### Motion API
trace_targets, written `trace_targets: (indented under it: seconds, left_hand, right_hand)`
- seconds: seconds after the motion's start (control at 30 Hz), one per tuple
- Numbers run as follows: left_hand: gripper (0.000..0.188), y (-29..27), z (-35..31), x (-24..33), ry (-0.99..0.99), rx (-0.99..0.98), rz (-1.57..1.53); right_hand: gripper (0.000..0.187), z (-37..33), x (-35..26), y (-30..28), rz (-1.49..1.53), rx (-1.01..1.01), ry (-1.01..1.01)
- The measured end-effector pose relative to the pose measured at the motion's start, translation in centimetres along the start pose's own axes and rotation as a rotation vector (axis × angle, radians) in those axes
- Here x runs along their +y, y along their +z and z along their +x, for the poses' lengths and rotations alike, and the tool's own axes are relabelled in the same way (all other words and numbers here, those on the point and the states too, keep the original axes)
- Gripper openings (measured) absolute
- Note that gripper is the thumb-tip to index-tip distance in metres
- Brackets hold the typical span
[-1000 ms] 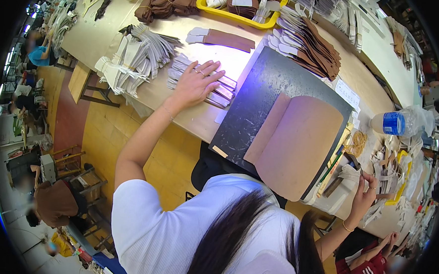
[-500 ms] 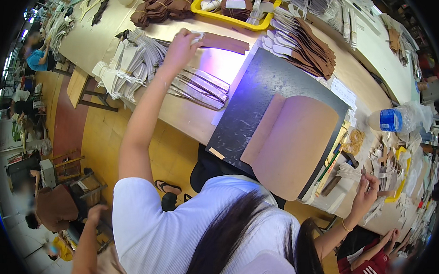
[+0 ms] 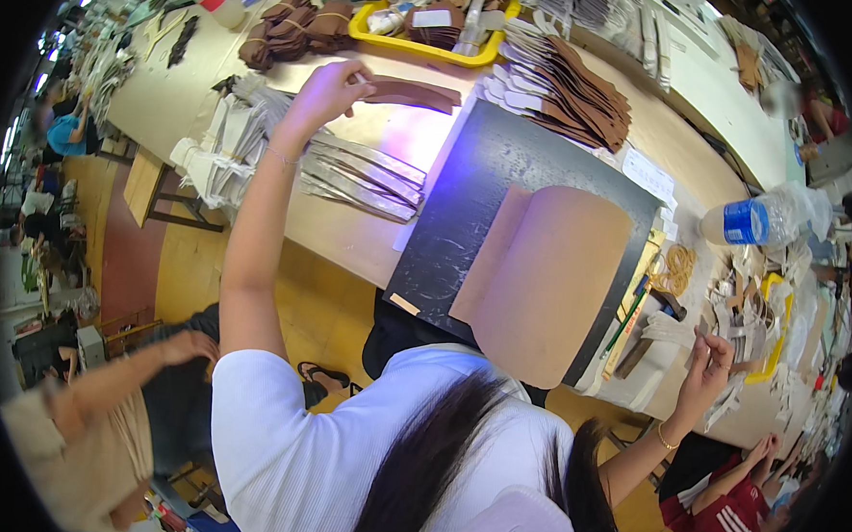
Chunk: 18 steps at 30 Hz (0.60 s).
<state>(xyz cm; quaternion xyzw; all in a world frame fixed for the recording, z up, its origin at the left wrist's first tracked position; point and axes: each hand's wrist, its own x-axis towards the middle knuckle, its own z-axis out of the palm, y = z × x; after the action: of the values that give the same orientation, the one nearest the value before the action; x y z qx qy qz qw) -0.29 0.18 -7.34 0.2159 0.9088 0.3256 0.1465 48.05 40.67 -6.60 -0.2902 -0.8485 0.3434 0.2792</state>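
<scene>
My left hand (image 3: 331, 95) reaches to the far left of the table, fingers closed at the near end of a narrow brown strip (image 3: 414, 94). Below that strip, a fan of pale strips (image 3: 363, 174) with dark edges lies on the table. My right hand (image 3: 705, 369) is raised at the right by the table edge, thumb and fingers drawn together; what they hold, if anything, is too small to make out. Between my hands, a large curled brown sheet (image 3: 562, 273) rests on a black board (image 3: 469, 182) and overhangs its near edge.
Fanned brown pieces (image 3: 589, 96) with white ends lie beyond the board. A yellow tray (image 3: 428, 50) and tied brown bundles (image 3: 299, 28) stand at the back. On the right are a clear bottle (image 3: 744, 222), rubber bands (image 3: 674, 269) and a hammer (image 3: 670, 304). A co-worker (image 3: 100, 422) is close at left.
My left hand has shifted slightly left and down, still at the brown strip. My right hand has barely moved. A co-worker has come closer behind my left arm.
</scene>
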Motion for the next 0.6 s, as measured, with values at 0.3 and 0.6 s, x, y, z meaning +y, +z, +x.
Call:
trace_targets:
  seconds: [0.3, 0.6]
  left_hand:
    - [0.028, -1.5, -9.9, 16.1, 0.477, -0.251, -0.783]
    - [0.024, 8.1, -14.5, 17.9, -0.153, -0.665, -1.053]
  right_hand:
    - [0.016, 1.9, -3.4, 2.4, 0.437, 0.086, 0.041]
    - [0.03, 3.1, -8.2, 1.1, 0.636, 0.059, 0.163]
